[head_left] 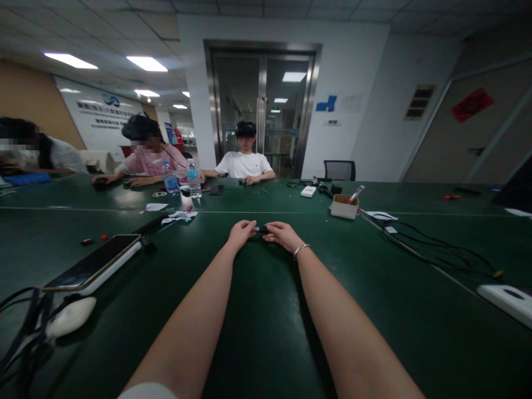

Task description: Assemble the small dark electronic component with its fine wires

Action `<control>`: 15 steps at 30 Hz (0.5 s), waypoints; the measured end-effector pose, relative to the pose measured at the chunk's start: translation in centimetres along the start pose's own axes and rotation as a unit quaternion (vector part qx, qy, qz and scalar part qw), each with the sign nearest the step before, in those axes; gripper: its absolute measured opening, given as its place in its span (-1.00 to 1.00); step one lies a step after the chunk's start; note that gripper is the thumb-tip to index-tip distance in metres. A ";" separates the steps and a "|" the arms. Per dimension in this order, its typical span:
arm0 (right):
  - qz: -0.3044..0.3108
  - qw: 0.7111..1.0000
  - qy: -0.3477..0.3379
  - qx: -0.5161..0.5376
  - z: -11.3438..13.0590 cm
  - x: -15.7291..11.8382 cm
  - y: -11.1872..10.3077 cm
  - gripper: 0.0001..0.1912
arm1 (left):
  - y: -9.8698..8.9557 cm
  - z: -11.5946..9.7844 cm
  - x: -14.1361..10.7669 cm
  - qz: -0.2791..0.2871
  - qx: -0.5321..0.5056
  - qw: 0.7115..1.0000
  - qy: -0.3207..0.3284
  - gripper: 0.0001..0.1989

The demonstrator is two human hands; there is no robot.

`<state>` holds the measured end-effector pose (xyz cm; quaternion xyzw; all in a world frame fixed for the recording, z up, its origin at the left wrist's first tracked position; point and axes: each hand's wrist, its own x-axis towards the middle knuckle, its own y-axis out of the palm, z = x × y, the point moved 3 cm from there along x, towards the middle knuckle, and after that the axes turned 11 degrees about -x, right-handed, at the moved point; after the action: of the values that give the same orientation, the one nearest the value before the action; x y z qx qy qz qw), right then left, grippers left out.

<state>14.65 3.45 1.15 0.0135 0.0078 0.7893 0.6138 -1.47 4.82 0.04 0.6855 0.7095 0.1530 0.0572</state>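
Observation:
Both my hands meet over the green table (266, 310), holding a small black object with a silvery end (260, 229); it is too small to tell its kind. The fingertips of my left hand (241, 235) pinch the silvery left end. On the black right end, the fingers of my right hand (285, 236) are closed. A silver bracelet (301, 251) circles my right wrist. Fingers cover part of the object.
Left lie a phone (97, 260) on a white block, a white mouse-shaped object (71, 317), cables and paper scraps (178, 217). Water bottles (193, 180) stand farther back. Right are a small box (344, 206) and black cables (432, 244). Several people sit across and to the left.

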 end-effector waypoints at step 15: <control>0.000 1.000 -0.003 0.004 -0.2 0.2 -0.1 -0.92 | -0.1 -0.6 -0.4 0.060 0.067 0.995 0.054 -0.67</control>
<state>14.65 3.65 0.96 0.0181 0.0088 0.7890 0.6141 -1.71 4.32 0.48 0.7196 0.6780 0.1456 -0.0365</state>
